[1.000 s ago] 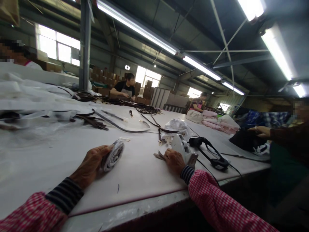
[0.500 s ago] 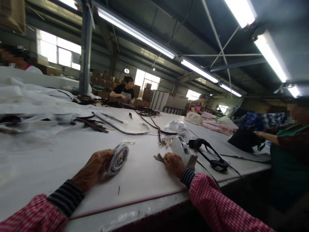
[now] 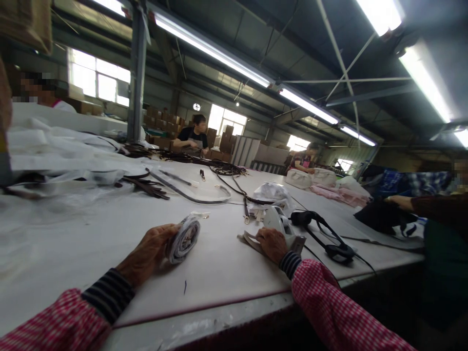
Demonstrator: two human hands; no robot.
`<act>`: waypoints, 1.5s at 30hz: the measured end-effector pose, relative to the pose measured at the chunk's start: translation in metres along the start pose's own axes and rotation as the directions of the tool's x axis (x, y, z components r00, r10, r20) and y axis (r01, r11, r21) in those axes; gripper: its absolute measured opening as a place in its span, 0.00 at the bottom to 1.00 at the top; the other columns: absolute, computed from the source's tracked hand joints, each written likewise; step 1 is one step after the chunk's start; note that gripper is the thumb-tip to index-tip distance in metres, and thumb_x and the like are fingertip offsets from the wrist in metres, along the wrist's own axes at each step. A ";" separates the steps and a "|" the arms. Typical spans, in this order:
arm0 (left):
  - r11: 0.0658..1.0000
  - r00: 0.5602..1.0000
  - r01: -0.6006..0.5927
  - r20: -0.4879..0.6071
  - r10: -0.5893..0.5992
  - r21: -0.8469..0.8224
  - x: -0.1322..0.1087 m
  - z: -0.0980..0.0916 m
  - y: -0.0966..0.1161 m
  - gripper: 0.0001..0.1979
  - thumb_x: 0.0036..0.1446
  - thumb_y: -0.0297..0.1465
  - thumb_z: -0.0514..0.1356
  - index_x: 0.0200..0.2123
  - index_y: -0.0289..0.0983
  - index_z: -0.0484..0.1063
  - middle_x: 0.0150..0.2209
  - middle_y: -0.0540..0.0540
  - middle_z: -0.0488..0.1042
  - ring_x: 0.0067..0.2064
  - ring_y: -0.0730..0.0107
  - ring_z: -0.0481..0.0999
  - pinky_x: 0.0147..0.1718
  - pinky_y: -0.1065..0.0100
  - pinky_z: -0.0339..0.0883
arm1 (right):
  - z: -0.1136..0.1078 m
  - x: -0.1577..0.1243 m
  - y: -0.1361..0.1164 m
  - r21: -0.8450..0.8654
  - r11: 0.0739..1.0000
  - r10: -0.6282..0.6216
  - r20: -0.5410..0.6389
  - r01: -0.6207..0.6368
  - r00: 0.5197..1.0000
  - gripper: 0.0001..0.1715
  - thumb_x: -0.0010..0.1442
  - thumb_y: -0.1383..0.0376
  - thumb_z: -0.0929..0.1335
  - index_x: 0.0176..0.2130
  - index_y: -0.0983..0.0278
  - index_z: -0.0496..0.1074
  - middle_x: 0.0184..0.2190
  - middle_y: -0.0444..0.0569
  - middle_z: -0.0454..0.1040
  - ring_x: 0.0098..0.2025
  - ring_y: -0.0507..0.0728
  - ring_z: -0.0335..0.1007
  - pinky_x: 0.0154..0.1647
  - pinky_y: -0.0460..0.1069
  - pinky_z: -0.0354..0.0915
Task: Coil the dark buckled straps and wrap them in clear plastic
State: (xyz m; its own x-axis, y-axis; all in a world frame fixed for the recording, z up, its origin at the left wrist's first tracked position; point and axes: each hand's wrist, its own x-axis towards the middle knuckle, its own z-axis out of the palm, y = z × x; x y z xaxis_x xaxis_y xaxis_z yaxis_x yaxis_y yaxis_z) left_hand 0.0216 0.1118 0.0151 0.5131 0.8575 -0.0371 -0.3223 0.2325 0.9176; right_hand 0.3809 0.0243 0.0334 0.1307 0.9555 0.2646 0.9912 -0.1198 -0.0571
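In my left hand (image 3: 155,248) is a coiled strap (image 3: 185,240) wrapped in clear plastic, held upright on its edge just over the white table (image 3: 215,287). Thumb and fingers pinch its left side. My right hand (image 3: 272,243) is closed on some flat pale strips (image 3: 252,240), whose ends stick out to the left of the fingers. Right behind that hand stands a white tape dispenser (image 3: 277,219), partly covered by it. A dark strap with a metal clip (image 3: 246,214) lies beyond the strips.
A black headband-like device (image 3: 323,239) with a cable lies to the right. Further back are a plastic bag (image 3: 270,191), a grey strap (image 3: 183,194) and piled dark straps (image 3: 219,165). White plastic sheeting (image 3: 62,151) heaps on the left. A co-worker at right handles black fabric (image 3: 380,217).
The view has shifted a little, so things sit slightly further right. My right hand's strips now spread apart more. The left hand keeps its grip on the coiled strap.
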 end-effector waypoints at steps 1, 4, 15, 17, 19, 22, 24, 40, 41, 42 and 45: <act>1.000 1.000 0.003 0.004 -0.003 -0.001 0.000 0.000 0.000 0.16 0.52 0.40 0.71 0.34 0.34 0.77 0.31 0.44 0.79 0.28 0.67 0.75 0.24 0.72 0.68 | 0.000 0.000 -0.001 0.006 1.000 0.000 -0.017 0.000 1.000 0.11 0.65 0.68 0.66 0.32 0.63 0.77 0.37 0.52 0.79 0.43 0.63 0.75 0.47 0.55 0.66; 1.000 1.000 -0.003 0.009 0.003 0.003 0.000 0.000 0.000 0.16 0.53 0.41 0.71 0.36 0.34 0.79 0.32 0.43 0.80 0.28 0.67 0.75 0.24 0.72 0.69 | 0.002 -0.001 -0.002 0.033 0.999 -0.017 -0.058 0.019 0.998 0.10 0.63 0.70 0.67 0.29 0.63 0.75 0.35 0.50 0.79 0.41 0.61 0.74 0.45 0.54 0.65; 0.998 0.998 -0.045 0.048 0.046 -0.032 0.000 0.003 0.000 0.16 0.54 0.40 0.71 0.34 0.31 0.79 0.30 0.43 0.79 0.28 0.67 0.75 0.27 0.71 0.68 | -0.001 -0.007 -0.024 0.208 0.970 -0.061 -0.293 0.126 0.954 0.10 0.68 0.63 0.66 0.33 0.62 0.70 0.32 0.49 0.76 0.34 0.57 0.72 0.38 0.49 0.61; 0.998 0.997 -0.052 0.055 0.054 -0.040 0.000 0.003 0.000 0.16 0.53 0.40 0.72 0.35 0.31 0.80 0.33 0.41 0.80 0.31 0.65 0.76 0.29 0.70 0.69 | -0.006 -0.009 -0.042 0.228 0.948 -0.147 -0.311 0.224 0.939 0.11 0.71 0.62 0.63 0.36 0.61 0.70 0.33 0.48 0.76 0.33 0.56 0.71 0.38 0.48 0.60; 0.998 0.996 -0.048 0.069 0.051 -0.039 0.000 0.003 0.000 0.16 0.54 0.40 0.71 0.36 0.31 0.80 0.35 0.40 0.80 0.34 0.64 0.77 0.32 0.69 0.69 | -0.010 -0.011 -0.066 0.181 0.918 -0.286 -0.312 0.352 0.906 0.13 0.73 0.63 0.60 0.37 0.61 0.69 0.32 0.46 0.75 0.31 0.54 0.69 0.36 0.48 0.57; 0.997 0.992 -0.057 0.109 0.062 -0.047 -0.001 0.003 0.000 0.15 0.56 0.40 0.70 0.37 0.32 0.80 0.35 0.41 0.80 0.36 0.63 0.76 0.36 0.67 0.69 | -0.011 -0.012 -0.104 -0.030 0.841 -0.521 -0.309 0.540 0.796 0.14 0.74 0.67 0.60 0.35 0.61 0.69 0.31 0.45 0.73 0.29 0.54 0.64 0.34 0.50 0.52; 0.996 0.989 -0.075 0.122 0.081 -0.050 -0.002 0.003 0.000 0.14 0.57 0.39 0.69 0.37 0.32 0.81 0.36 0.41 0.80 0.38 0.62 0.76 0.38 0.67 0.69 | -0.009 -0.009 -0.123 -0.158 0.779 -0.621 -0.324 0.606 0.714 0.13 0.73 0.68 0.62 0.35 0.61 0.69 0.31 0.45 0.72 0.30 0.55 0.62 0.34 0.52 0.50; 0.993 0.990 -0.091 0.101 0.098 -0.072 -0.002 0.007 -0.004 0.14 0.56 0.41 0.70 0.32 0.36 0.77 0.31 0.49 0.74 0.31 0.71 0.69 0.33 0.71 0.65 | 0.010 0.014 -0.186 -0.326 0.761 -0.648 -0.387 0.560 0.656 0.08 0.66 0.73 0.67 0.35 0.63 0.70 0.32 0.51 0.74 0.32 0.60 0.65 0.32 0.54 0.52; 0.994 0.991 -0.095 0.087 0.099 -0.052 -0.002 0.007 -0.003 0.14 0.56 0.42 0.70 0.32 0.36 0.76 0.30 0.49 0.73 0.31 0.71 0.68 0.32 0.71 0.64 | 0.011 0.014 -0.188 -0.302 0.771 -0.636 -0.387 0.560 0.667 0.07 0.66 0.73 0.67 0.36 0.63 0.70 0.33 0.51 0.74 0.33 0.60 0.65 0.32 0.54 0.53; 0.995 0.992 -0.102 0.069 0.103 -0.024 -0.003 0.007 -0.001 0.15 0.56 0.43 0.70 0.31 0.36 0.76 0.30 0.50 0.72 0.31 0.71 0.68 0.32 0.71 0.64 | 0.012 0.013 -0.188 -0.272 0.779 -0.626 -0.389 0.565 0.676 0.07 0.65 0.74 0.67 0.36 0.63 0.70 0.33 0.51 0.74 0.33 0.60 0.66 0.32 0.53 0.54; 0.980 0.988 -0.150 -0.003 0.152 0.132 -0.005 0.010 0.007 0.18 0.56 0.46 0.68 0.31 0.36 0.75 0.28 0.50 0.71 0.30 0.70 0.67 0.30 0.70 0.61 | 0.010 0.006 -0.179 -0.176 0.780 -0.615 -0.393 0.600 0.684 0.09 0.66 0.75 0.65 0.41 0.63 0.71 0.36 0.50 0.75 0.35 0.59 0.67 0.33 0.52 0.58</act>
State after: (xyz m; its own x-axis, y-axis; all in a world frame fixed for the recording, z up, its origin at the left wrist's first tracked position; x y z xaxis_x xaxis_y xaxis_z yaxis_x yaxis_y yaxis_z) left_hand 0.0243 0.1042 0.0254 0.4557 0.8843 0.1014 -0.2876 0.0385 0.9570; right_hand 0.2040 0.0545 0.0351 -0.5111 0.6212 0.5940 0.8558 0.4324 0.2841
